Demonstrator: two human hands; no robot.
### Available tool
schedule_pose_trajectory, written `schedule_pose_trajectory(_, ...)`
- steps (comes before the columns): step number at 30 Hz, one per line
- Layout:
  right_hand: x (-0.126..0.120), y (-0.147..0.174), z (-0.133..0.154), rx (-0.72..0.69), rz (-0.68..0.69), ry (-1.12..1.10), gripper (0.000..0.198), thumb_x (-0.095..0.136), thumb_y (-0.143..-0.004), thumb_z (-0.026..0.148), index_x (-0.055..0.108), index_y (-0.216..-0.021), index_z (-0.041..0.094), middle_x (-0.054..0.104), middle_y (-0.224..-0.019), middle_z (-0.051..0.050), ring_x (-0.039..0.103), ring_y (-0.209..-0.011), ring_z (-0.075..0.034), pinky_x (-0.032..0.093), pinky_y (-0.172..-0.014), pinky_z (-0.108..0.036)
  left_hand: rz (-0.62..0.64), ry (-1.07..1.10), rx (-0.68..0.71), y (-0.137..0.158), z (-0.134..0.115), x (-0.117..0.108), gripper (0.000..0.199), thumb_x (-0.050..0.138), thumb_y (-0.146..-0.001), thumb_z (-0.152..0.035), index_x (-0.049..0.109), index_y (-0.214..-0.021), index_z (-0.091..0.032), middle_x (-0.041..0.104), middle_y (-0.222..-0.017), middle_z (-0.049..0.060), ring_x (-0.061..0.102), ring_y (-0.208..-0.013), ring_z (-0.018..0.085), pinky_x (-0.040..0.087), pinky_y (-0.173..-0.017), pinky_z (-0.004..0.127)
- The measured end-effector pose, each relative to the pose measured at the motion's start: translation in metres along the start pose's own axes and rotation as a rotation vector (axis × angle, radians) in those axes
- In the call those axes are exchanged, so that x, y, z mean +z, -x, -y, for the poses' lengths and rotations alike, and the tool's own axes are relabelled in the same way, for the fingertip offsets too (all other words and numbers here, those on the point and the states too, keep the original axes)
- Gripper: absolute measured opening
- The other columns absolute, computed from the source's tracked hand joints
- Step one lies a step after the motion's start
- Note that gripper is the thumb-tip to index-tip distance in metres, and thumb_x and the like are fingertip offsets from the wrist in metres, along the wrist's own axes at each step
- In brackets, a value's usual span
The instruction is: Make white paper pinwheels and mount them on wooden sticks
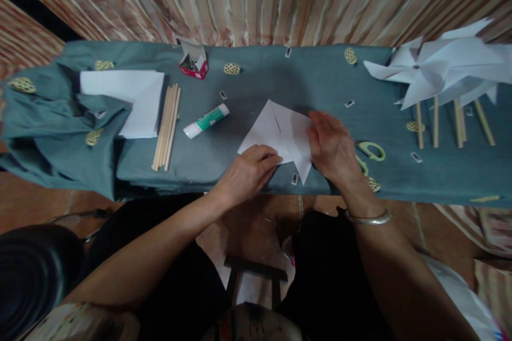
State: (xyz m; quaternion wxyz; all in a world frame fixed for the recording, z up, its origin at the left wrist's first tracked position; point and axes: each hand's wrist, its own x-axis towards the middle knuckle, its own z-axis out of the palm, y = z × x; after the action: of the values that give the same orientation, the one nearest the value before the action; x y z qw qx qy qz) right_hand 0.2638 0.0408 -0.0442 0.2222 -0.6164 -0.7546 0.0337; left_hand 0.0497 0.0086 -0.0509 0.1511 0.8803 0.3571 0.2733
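One slit paper [290,138], flap [303,170] pointing nearward, axis unclear

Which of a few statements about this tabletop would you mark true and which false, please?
1. The left hand and right hand touch the cut paper. True.
2. Wooden sticks lie between the paper stack and the green-and-white tube. True.
3. The green-and-white tube stands upright. False: it lies on its side.
4. A bracelet circles the left wrist. False: the bracelet is on the right wrist.
5. White pinwheels lie right of both hands. True.
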Motion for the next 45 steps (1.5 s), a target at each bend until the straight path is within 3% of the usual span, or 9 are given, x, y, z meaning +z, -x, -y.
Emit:
schedule_pose_trajectory(6,-0.009,0.001,-0.008,-0.014,-0.055,-0.074,0.035,0.044,-0.094,0.029,0.062,-0.122,0.018,0.068,-0.12,-0.015,0.062,-0.111,-0.031,0.047,-0.097,-0.051,-0.001,-0.095,0.039,0.001,0.004,-0.012,0.024,0.048,-0.094,-0.014,0.062,-0.113,-0.013,0.066,-0.109,0.011,0.064,-0.1,0.019,0.057,-0.083,0.034)
schedule_pose_trajectory(13,-0.028,0.023,-0.002,0.149,0.015,-0.271,0.027,0.055,-0.088,0.033,0.07,-0.108,0.022,0.076,-0.092,-0.006,0.072,-0.08,-0.025,0.056,-0.076,-0.04,-0.013,-0.224,-0.014,0.001,0.033,-0.032,0.022,0.048,-0.091,-0.011,0.067,-0.101,-0.017,0.065,-0.112,0.01,0.061,-0.099,0.021,0.053,-0.085,0.038)
schedule_pose_trajectory(18,-0.03,0.034,0.007,0.168,0.037,-0.321,0.023,0.056,-0.089,0.031,0.072,-0.102,0.023,0.077,-0.088,-0.004,0.072,-0.075,-0.022,0.056,-0.07,-0.036,-0.094,-0.256,0.053,-0.003,0.02,-0.035,0.019,0.051,-0.092,-0.019,0.064,-0.106,-0.016,0.065,-0.11,0.01,0.057,-0.099,0.024,0.049,-0.084,0.041)
schedule_pose_trajectory(21,-0.028,0.035,0.01,0.144,0.039,-0.31,0.022,0.055,-0.088,0.028,0.072,-0.101,0.024,0.077,-0.093,-0.004,0.072,-0.079,-0.022,0.056,-0.074,-0.036,0.034,-0.224,0.104,-0.002,0.003,-0.027,0.026,0.057,-0.091,-0.035,0.063,-0.106,-0.015,0.066,-0.103,0.01,0.057,-0.094,0.024,0.049,-0.077,0.038)
schedule_pose_trajectory(25,-0.025,0.034,0.012,0.094,0.034,-0.307,0.022,0.053,-0.089,0.026,0.072,-0.1,0.024,0.076,-0.099,-0.004,0.071,-0.09,-0.024,0.055,-0.083,-0.038,0.151,-0.271,0.074,-0.003,-0.007,-0.018,0.02,0.054,-0.093,-0.03,0.064,-0.099,-0.014,0.065,-0.097,0.008,0.057,-0.088,0.021,0.05,-0.075,0.033)
schedule_pose_trajectory(31,-0.022,0.035,0.005,0.049,-0.017,-0.344,0.028,0.048,-0.087,0.02,0.071,-0.102,0.024,0.074,-0.104,-0.005,0.068,-0.101,-0.025,0.052,-0.093,-0.047,0.146,-0.329,0.08,-0.003,-0.007,-0.018,0.018,0.048,-0.095,-0.02,0.064,-0.095,-0.014,0.066,-0.087,0.006,0.06,-0.08,0.018,0.051,-0.064,0.029)
schedule_pose_trajectory(36,-0.026,0.034,0.008,0.063,0.077,-0.589,0.041,0.051,-0.079,0.011,0.068,-0.112,0.029,0.062,-0.132,-0.003,0.056,-0.126,-0.024,0.041,-0.108,-0.051,0.09,-0.21,0.036,0.002,-0.008,-0.017,0.021,0.046,-0.096,-0.021,0.065,-0.096,-0.013,0.068,-0.089,0.007,0.064,-0.084,0.016,0.053,-0.07,0.027)
schedule_pose_trajectory(40,-0.026,0.034,0.014,0.061,0.206,-0.787,0.022,0.064,-0.08,0.02,0.072,-0.099,0.028,0.056,-0.14,-0.004,0.048,-0.133,-0.024,0.038,-0.11,-0.049,0.077,-0.133,0.033,0.005,-0.011,-0.016,0.024,0.045,-0.097,-0.023,0.066,-0.095,-0.013,0.069,-0.089,0.007,0.066,-0.084,0.017,0.055,-0.069,0.027)
schedule_pose_trajectory(45,-0.016,0.032,0.013,0.151,0.154,-0.915,0.008,0.069,-0.081,0.032,0.071,-0.083,0.025,0.064,-0.13,-0.005,0.056,-0.126,-0.024,0.041,-0.108,-0.048,0.084,-0.093,-0.001,0.006,-0.014,-0.015,0.025,0.045,-0.097,-0.024,0.067,-0.093,-0.013,0.07,-0.088,0.008,0.067,-0.085,0.017,0.055,-0.07,0.028)
